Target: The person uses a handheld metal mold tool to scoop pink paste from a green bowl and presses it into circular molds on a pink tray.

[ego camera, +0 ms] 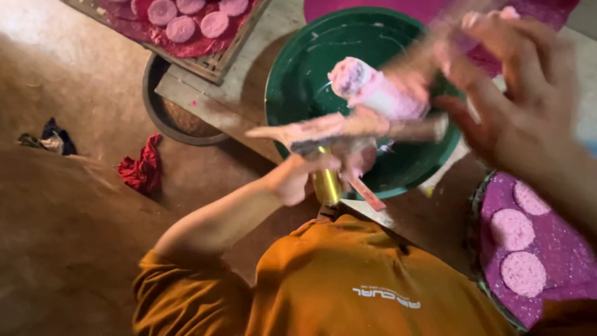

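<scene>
On the far left, a dark rag (55,138) and a red cloth (143,167) lie on the earth floor (68,81). Above them, at the top edge, a wooden tray (214,59) lined with red fabric carries round pink discs (186,18), and a dark round pan (168,115) sits half under it.

Your left hand (298,177) is in the middle of the view, clenched round a brass-coloured cylinder (326,185) that stands roughly upright just at the near rim of the green bowl (311,68). Above that hand a pink-stained stick (348,127) lies across the bowl, blurred; you cannot tell from here what holds it. Just past it, over the bowl's middle, is a pink roll (376,90), tilted, with its round end facing left. It seems to meet the stick, though the blur hides the contact.

Your right hand (516,93) is at the upper right, fingers spread and released, stained pink, just beside the roll's right end; the blur hides whether it touches.

At the lower right, a round tray (556,249) covered in purple holds three more pink discs. Your orange shirt (348,280) fills the bottom.
</scene>
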